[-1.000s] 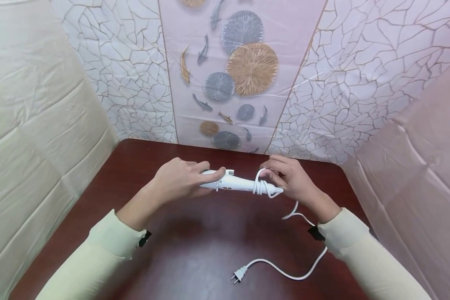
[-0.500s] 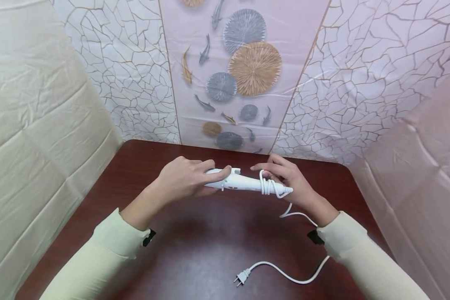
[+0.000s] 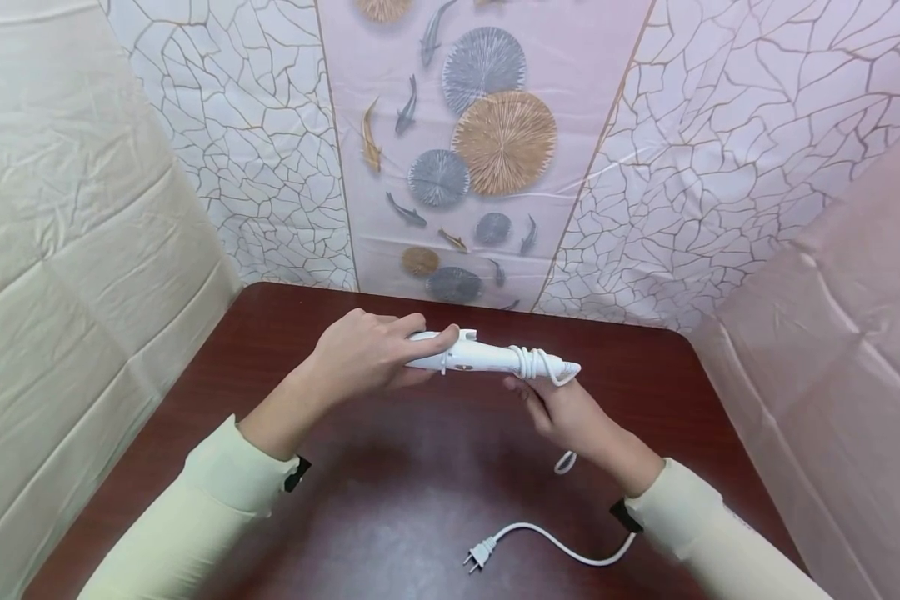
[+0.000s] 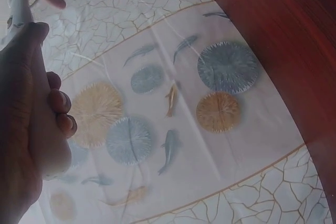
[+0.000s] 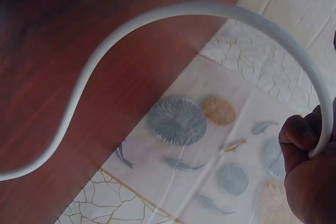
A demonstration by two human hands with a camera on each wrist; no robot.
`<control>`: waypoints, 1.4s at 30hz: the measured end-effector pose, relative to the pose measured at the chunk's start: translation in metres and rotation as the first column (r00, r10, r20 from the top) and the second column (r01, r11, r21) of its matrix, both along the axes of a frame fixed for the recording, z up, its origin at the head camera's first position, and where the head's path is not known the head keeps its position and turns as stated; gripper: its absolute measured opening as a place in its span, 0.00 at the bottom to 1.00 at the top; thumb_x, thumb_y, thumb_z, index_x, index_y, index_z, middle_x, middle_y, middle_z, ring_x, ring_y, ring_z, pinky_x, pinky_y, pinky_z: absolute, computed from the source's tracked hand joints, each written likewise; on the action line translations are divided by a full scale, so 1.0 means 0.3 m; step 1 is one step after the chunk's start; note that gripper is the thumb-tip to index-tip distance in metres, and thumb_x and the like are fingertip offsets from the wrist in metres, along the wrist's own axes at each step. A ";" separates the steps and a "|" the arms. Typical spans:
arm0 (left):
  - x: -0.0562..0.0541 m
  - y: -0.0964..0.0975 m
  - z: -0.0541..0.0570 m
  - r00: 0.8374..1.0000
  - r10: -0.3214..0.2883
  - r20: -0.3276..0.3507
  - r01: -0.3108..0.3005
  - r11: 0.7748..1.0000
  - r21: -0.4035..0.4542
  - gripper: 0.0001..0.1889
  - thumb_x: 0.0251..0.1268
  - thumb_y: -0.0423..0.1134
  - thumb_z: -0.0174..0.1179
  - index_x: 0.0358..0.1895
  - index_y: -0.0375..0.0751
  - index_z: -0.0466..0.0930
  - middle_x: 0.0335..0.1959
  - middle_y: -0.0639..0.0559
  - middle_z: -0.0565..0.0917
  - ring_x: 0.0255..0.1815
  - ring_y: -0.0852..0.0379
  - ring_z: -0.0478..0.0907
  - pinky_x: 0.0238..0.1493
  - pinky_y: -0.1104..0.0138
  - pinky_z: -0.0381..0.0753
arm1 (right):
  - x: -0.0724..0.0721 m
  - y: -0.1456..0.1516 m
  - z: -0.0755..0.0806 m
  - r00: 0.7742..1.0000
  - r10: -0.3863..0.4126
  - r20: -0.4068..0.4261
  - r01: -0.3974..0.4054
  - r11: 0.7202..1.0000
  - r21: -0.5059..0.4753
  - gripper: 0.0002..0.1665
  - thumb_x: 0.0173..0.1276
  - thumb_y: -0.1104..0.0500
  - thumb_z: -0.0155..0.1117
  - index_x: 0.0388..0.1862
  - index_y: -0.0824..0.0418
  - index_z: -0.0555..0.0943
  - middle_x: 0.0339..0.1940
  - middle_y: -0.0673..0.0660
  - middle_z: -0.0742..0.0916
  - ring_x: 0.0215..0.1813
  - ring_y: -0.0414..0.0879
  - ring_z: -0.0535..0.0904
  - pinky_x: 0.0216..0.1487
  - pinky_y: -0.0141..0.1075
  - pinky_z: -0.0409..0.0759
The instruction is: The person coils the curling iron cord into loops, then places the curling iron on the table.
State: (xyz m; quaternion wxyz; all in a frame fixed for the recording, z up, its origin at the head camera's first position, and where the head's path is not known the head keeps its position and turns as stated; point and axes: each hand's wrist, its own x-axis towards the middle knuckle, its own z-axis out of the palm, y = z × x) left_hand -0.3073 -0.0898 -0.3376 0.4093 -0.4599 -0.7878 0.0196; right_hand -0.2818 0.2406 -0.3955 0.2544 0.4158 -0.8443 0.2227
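Observation:
My left hand [image 3: 367,350] grips the thick rounded end of a white wand-shaped electric appliance [image 3: 480,357], its thumb along the top. The device is held up above the table, roughly level. A white cord [image 3: 527,362] is wound in several turns around its narrow end. My right hand [image 3: 570,412] is just below that end, gripping the cord. In the right wrist view, the cord [image 5: 194,9] arcs from the curled right fingers [image 5: 298,132]. The left wrist view shows the left fingers [image 4: 60,100] curled around the white body.
On the dark red-brown table [image 3: 390,500] lies the cord's free end with a two-prong plug [image 3: 482,553]. Patterned sheeting [image 3: 450,167] hangs behind the table. Pale fabric walls [image 3: 67,275] stand at both sides.
My right hand has moved from behind the narrow end to below it, carrying the cord around. The raised cord loop is drawn against the device. My left hand keeps its grip.

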 end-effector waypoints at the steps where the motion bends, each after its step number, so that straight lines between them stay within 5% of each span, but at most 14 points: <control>1: 0.000 -0.002 0.000 1.000 0.002 0.011 -0.002 1.000 -0.001 0.26 0.68 0.58 0.75 0.65 0.65 0.78 0.30 0.57 0.81 0.14 0.55 0.69 0.14 0.63 0.67 | 0.012 -0.002 -0.004 1.000 -0.010 -0.003 0.010 1.000 0.018 0.16 0.69 0.73 0.73 0.53 0.64 0.84 0.39 0.54 0.87 0.39 0.43 0.82 0.42 0.43 0.85; 10: -0.009 -0.015 -0.015 0.998 0.024 0.053 -0.023 1.000 -0.014 0.25 0.67 0.57 0.76 0.64 0.65 0.80 0.29 0.57 0.81 0.13 0.54 0.70 0.14 0.62 0.69 | 0.115 -0.035 0.027 0.988 -0.141 -0.060 0.149 0.975 0.165 0.18 0.74 0.65 0.72 0.60 0.62 0.80 0.28 0.50 0.84 0.23 0.43 0.80 0.26 0.40 0.82; 16: -0.019 -0.020 -0.032 0.997 0.033 0.067 -0.032 0.999 -0.015 0.25 0.67 0.57 0.76 0.64 0.65 0.80 0.28 0.56 0.81 0.12 0.53 0.71 0.14 0.61 0.69 | 0.166 -0.052 0.091 0.961 -0.188 -0.204 0.234 0.944 0.232 0.11 0.73 0.60 0.73 0.41 0.59 0.77 0.24 0.49 0.79 0.18 0.45 0.73 0.17 0.38 0.71; 23: -0.020 -0.022 -0.044 0.992 0.044 0.117 -0.043 0.999 -0.011 0.22 0.70 0.56 0.74 0.64 0.64 0.81 0.28 0.56 0.80 0.12 0.52 0.70 0.14 0.60 0.71 | 0.225 -0.082 0.165 0.950 -0.246 -0.193 0.297 0.903 0.311 0.14 0.71 0.61 0.75 0.35 0.57 0.76 0.26 0.49 0.77 0.16 0.44 0.70 0.15 0.34 0.62; 31: -0.015 -0.031 -0.057 0.989 0.046 0.139 -0.042 0.999 -0.026 0.21 0.71 0.55 0.73 0.64 0.64 0.82 0.28 0.57 0.81 0.11 0.52 0.70 0.14 0.60 0.71 | 0.243 -0.069 0.247 0.975 -0.108 -0.196 0.166 0.934 0.315 0.03 0.74 0.62 0.69 0.43 0.60 0.82 0.35 0.51 0.79 0.19 0.42 0.69 0.17 0.33 0.67; 42: -0.001 -0.040 -0.066 0.980 0.041 0.193 -0.022 0.995 -0.099 0.25 0.69 0.55 0.76 0.65 0.65 0.79 0.31 0.57 0.81 0.12 0.53 0.69 0.16 0.62 0.73 | 0.161 -0.022 0.334 0.996 0.013 -0.086 0.013 0.955 0.296 0.12 0.69 0.63 0.77 0.47 0.49 0.87 0.37 0.45 0.76 0.20 0.32 0.63 0.22 0.27 0.66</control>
